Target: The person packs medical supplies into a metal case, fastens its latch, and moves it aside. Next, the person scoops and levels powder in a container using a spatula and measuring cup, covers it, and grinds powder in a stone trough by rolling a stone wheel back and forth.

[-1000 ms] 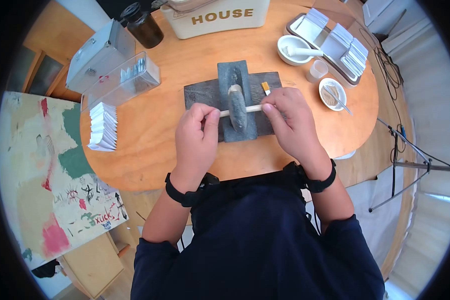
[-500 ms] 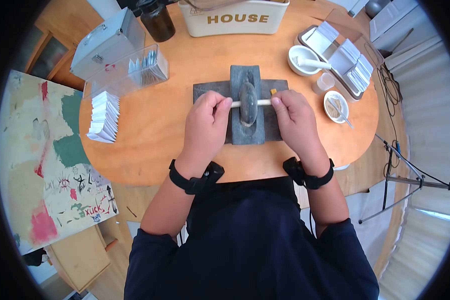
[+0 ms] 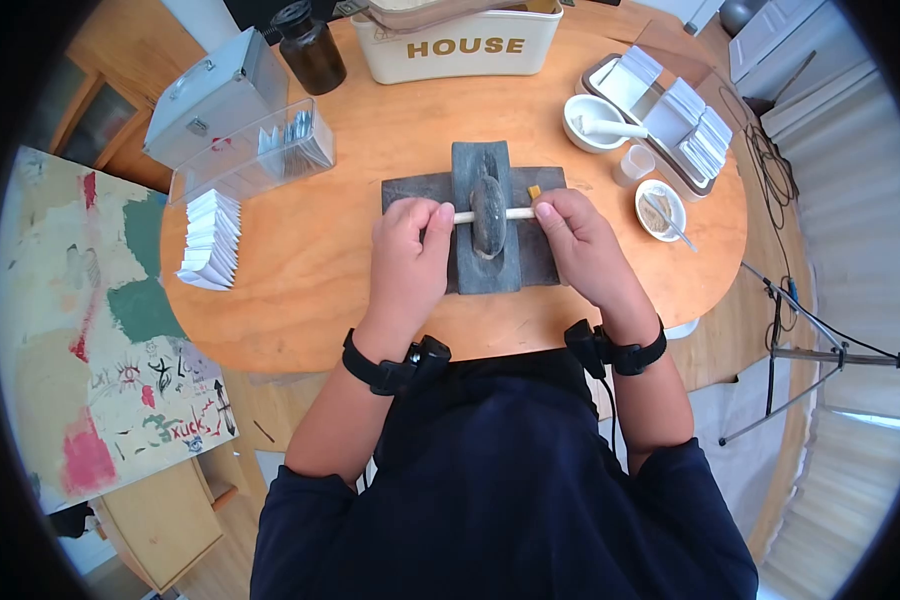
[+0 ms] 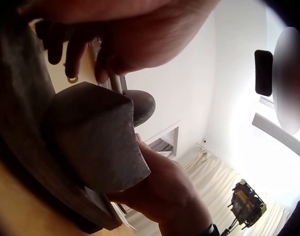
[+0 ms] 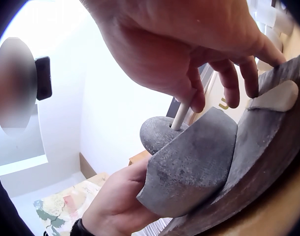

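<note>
A dark grey stone grinding wheel (image 3: 489,218) stands on edge in the groove of a grey stone grinding trough (image 3: 480,158). Through its centre runs a pale wooden rod (image 3: 519,213). My left hand (image 3: 410,258) pinches the rod's left end between thumb and fingers; my right hand (image 3: 588,250) does the same on the other side. In the right wrist view, the rod (image 5: 182,115) enters the wheel's hub (image 5: 158,135), and the trough's sloping wall (image 5: 189,167) hides the wheel's lower part. Beneath the trough lies a dark board (image 3: 417,188).
A brush with yellow bristles (image 3: 535,191) lies on the board by my right hand. To the right are a mortar (image 3: 582,142), a plastic cup (image 3: 634,165), a bowl of powder (image 3: 650,226) and a tray (image 3: 705,188). Folded white papers (image 3: 210,240) stand left; a HOUSE bin (image 3: 460,65) sits behind.
Both hands have rolled the wheel away from my body, from the trough's near end to about its middle. Over the last half second its place in the groove is nearly the same.
</note>
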The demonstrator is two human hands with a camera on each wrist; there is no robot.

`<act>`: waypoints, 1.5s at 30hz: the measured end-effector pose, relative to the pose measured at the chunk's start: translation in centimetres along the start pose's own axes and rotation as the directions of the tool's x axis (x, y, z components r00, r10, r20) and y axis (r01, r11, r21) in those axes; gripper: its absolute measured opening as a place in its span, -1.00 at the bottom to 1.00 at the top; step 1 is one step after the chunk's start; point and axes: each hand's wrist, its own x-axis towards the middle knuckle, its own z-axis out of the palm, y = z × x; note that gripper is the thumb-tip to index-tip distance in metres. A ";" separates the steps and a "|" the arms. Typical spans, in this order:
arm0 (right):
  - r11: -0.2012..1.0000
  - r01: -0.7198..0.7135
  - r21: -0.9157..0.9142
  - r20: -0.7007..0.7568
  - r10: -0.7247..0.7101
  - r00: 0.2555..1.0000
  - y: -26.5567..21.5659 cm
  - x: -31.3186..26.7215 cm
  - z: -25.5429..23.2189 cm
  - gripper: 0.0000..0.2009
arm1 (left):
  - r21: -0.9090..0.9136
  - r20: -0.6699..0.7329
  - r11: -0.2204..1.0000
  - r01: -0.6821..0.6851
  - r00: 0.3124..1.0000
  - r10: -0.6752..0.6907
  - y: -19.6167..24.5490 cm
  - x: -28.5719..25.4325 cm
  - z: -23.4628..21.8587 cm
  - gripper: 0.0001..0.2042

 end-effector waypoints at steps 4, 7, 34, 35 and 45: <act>0.995 0.062 -0.072 -0.062 -0.067 0.996 0.7 -0.5 0.4 -0.83 | 0.062 -0.070 0.994 -0.088 0.993 0.092 -0.4 -0.8 0.7 -0.79; 0.944 0.154 -0.293 -0.163 -0.208 0.964 0.3 0.4 1.0 -0.85 | 0.321 -0.148 0.909 -0.267 0.934 0.326 -0.1 -0.2 0.8 -0.76; 0.984 0.050 -0.171 -0.103 -0.069 0.992 -0.5 -0.8 1.5 -0.82 | 0.147 0.079 0.986 -0.084 0.994 0.073 0.2 -0.8 -1.1 -0.74; 0.981 0.065 -0.182 -0.122 -0.088 0.989 -0.3 0.3 1.7 -0.83 | 0.096 0.067 0.995 -0.039 0.997 0.033 -0.1 -0.1 -0.7 -0.74; 0.984 -0.178 0.014 -0.027 0.178 0.984 -0.9 0.0 1.6 -0.78 | -0.114 0.097 0.978 0.176 0.981 -0.166 0.2 -1.3 -0.4 -0.74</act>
